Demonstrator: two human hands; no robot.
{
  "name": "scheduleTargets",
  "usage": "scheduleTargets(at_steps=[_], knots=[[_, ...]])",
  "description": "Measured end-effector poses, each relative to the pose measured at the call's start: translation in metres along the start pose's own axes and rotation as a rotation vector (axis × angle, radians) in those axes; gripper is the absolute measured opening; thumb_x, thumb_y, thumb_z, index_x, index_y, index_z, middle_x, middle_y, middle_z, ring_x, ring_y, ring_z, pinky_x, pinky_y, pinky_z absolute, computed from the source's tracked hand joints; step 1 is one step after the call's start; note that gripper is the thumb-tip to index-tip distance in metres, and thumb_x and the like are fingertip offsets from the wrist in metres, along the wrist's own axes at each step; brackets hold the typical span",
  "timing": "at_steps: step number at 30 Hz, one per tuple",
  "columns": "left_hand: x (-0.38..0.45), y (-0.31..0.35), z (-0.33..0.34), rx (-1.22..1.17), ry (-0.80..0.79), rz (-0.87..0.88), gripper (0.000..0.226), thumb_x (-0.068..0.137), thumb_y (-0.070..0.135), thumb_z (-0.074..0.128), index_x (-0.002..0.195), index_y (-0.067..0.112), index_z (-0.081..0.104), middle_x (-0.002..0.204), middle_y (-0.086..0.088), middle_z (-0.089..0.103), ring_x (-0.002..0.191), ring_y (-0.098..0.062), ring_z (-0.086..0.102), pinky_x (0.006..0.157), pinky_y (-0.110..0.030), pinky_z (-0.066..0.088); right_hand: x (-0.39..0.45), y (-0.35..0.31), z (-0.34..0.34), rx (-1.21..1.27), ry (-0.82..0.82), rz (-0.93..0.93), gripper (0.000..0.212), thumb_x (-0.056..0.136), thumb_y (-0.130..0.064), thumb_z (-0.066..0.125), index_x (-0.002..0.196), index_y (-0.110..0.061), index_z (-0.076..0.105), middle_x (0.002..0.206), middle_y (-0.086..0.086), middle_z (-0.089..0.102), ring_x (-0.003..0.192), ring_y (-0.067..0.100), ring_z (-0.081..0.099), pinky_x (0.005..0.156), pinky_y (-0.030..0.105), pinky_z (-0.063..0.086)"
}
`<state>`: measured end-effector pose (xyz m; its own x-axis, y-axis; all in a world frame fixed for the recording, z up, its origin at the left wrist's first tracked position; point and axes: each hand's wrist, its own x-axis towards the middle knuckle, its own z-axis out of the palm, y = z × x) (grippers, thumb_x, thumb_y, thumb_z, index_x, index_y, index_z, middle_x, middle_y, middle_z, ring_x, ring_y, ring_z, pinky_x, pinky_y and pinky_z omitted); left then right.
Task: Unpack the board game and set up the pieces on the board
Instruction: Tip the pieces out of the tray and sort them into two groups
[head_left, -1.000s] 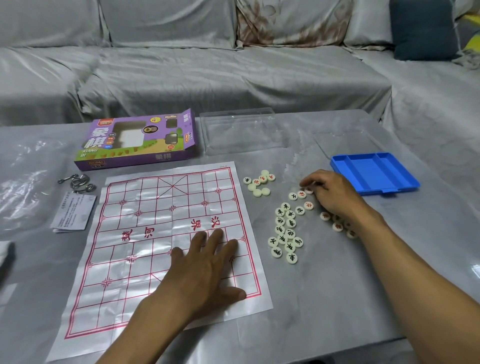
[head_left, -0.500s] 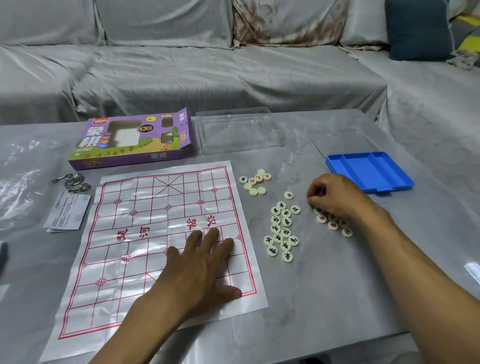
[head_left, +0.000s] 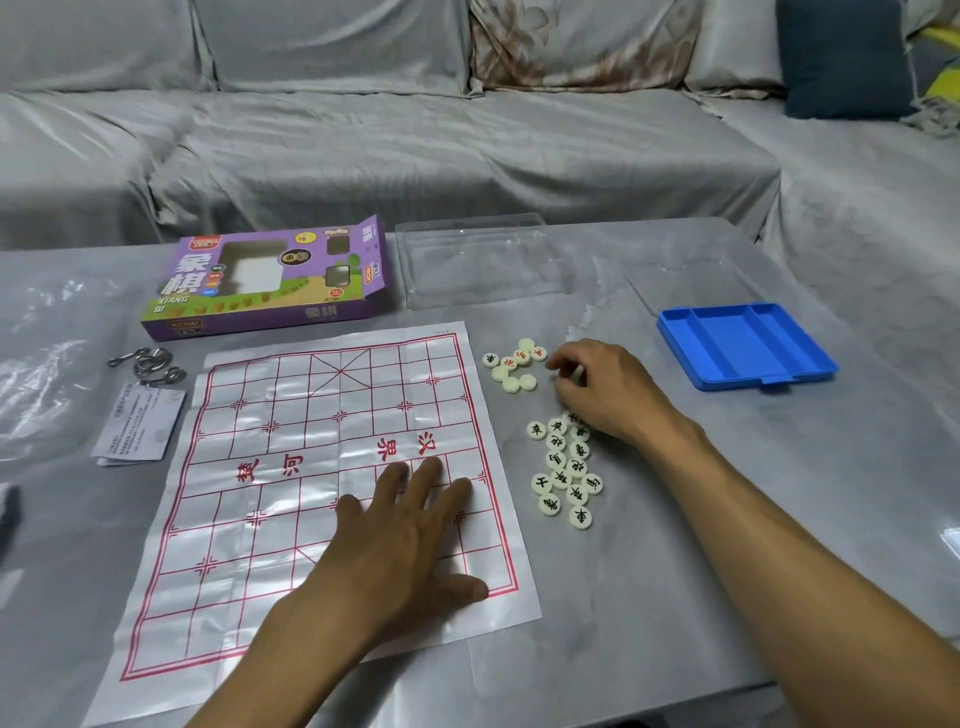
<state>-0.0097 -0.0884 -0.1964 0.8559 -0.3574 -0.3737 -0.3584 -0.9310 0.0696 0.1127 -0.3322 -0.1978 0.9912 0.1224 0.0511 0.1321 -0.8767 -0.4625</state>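
Note:
The paper board (head_left: 291, 447) with its red grid lies flat on the grey table. My left hand (head_left: 400, 540) rests palm down on its near right part, fingers apart, holding nothing. Right of the board lie two groups of round white pieces: a small cluster (head_left: 511, 366), some with red characters, and a longer cluster (head_left: 566, 470) with black characters. My right hand (head_left: 602, 387) sits between them, fingers curled and tips close to the small cluster. I cannot see whether a piece is in its fingers. The wrist covers the table just behind it.
An open purple game box (head_left: 270, 280) lies behind the board, with a clear plastic lid (head_left: 467, 265) to its right. A blue compartment tray (head_left: 745, 345) sits at the far right. At the left are metal wire puzzles (head_left: 148, 364), a folded leaflet (head_left: 137, 426) and crumpled plastic wrap (head_left: 36, 374).
My right hand has moved left, from the pieces near the blue tray toward the small cluster, with its fingers curling in. The left hand has stayed flat on the board.

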Motion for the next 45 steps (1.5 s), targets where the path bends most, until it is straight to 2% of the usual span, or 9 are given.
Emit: scheduleTargets(at_steps=[4, 7, 11, 18, 22, 31, 37, 40, 45], knots=[[0.0, 0.0, 0.0, 0.001, 0.007, 0.009, 0.085, 0.082, 0.076, 0.044, 0.148, 0.04, 0.005, 0.159, 0.01, -0.005, 0.147, -0.024, -0.001, 0.113, -0.051, 0.024, 0.008, -0.011, 0.022, -0.075, 0.006, -0.062, 0.03, 0.088, -0.034, 0.062, 0.114, -0.019, 0.064, 0.108, -0.002, 0.062, 0.098, 0.019, 0.055, 0.08, 0.034, 0.047], [0.0, -0.001, 0.001, 0.002, 0.01, 0.012, 0.085, 0.082, 0.076, 0.044, 0.148, 0.04, 0.005, 0.16, 0.009, -0.005, 0.147, -0.024, -0.002, 0.113, -0.051, 0.024, 0.012, -0.011, 0.029, -0.084, 0.024, -0.038, 0.02, 0.091, -0.032, 0.058, 0.098, -0.014, 0.064, 0.097, 0.002, 0.062, 0.092, 0.022, 0.054, 0.077, 0.037, 0.046], [0.0, -0.001, 0.001, -0.008, 0.007, 0.016, 0.085, 0.082, 0.076, 0.043, 0.148, 0.039, 0.005, 0.159, 0.01, -0.006, 0.147, -0.024, -0.002, 0.114, -0.051, 0.023, 0.016, -0.008, 0.025, 0.024, 0.022, 0.077, 0.032, 0.097, -0.029, 0.049, 0.08, -0.006, 0.063, 0.079, 0.008, 0.064, 0.077, 0.025, 0.057, 0.069, 0.039, 0.046], [0.001, -0.002, 0.003, -0.008, 0.013, 0.018, 0.084, 0.082, 0.076, 0.044, 0.148, 0.039, 0.006, 0.159, 0.011, -0.006, 0.147, -0.023, -0.002, 0.113, -0.051, 0.022, 0.011, -0.005, 0.022, -0.005, 0.108, 0.074, 0.013, 0.088, -0.031, 0.063, 0.09, -0.021, 0.07, 0.086, -0.005, 0.067, 0.08, 0.015, 0.06, 0.066, 0.029, 0.046], [0.001, -0.002, 0.003, 0.001, 0.032, 0.016, 0.084, 0.081, 0.076, 0.044, 0.147, 0.04, 0.007, 0.158, 0.01, -0.004, 0.146, -0.024, 0.0, 0.111, -0.05, 0.025, 0.008, -0.008, 0.019, -0.041, 0.008, -0.049, 0.007, 0.084, -0.031, 0.065, 0.086, -0.025, 0.068, 0.09, -0.008, 0.063, 0.089, 0.015, 0.056, 0.074, 0.032, 0.048], [0.001, -0.002, 0.003, 0.015, 0.041, 0.017, 0.084, 0.081, 0.077, 0.043, 0.146, 0.039, 0.008, 0.158, 0.007, -0.001, 0.146, -0.025, 0.002, 0.11, -0.049, 0.027, 0.006, 0.025, -0.025, -0.339, -0.076, 0.414, 0.005, 0.079, -0.017, 0.062, 0.08, -0.017, 0.068, 0.079, 0.003, 0.067, 0.075, 0.023, 0.063, 0.067, 0.031, 0.051], [0.002, -0.003, 0.005, 0.026, 0.033, 0.017, 0.086, 0.077, 0.082, 0.038, 0.145, 0.04, 0.006, 0.159, 0.007, -0.002, 0.146, -0.025, 0.001, 0.11, -0.05, 0.028, 0.006, -0.022, 0.005, -0.075, 0.043, 0.094, 0.02, 0.084, -0.034, 0.06, 0.098, -0.021, 0.067, 0.099, -0.003, 0.065, 0.091, 0.018, 0.059, 0.075, 0.031, 0.047], [0.002, -0.003, 0.004, 0.008, 0.038, 0.013, 0.084, 0.08, 0.077, 0.043, 0.146, 0.041, 0.006, 0.159, 0.008, -0.002, 0.146, -0.025, 0.001, 0.111, -0.051, 0.026, 0.005, -0.04, 0.031, -0.153, 0.043, 0.011, 0.034, 0.084, -0.048, 0.06, 0.099, -0.018, 0.061, 0.103, -0.001, 0.06, 0.094, 0.022, 0.056, 0.076, 0.034, 0.045], [0.001, -0.003, 0.005, 0.002, 0.042, 0.018, 0.084, 0.081, 0.077, 0.042, 0.147, 0.041, 0.005, 0.16, 0.009, -0.006, 0.147, -0.024, -0.002, 0.113, -0.051, 0.023, 0.013, -0.036, 0.036, -0.134, 0.05, 0.028, 0.024, 0.093, -0.036, 0.053, 0.081, -0.015, 0.053, 0.088, 0.003, 0.056, 0.087, 0.027, 0.055, 0.068, 0.032, 0.035]])
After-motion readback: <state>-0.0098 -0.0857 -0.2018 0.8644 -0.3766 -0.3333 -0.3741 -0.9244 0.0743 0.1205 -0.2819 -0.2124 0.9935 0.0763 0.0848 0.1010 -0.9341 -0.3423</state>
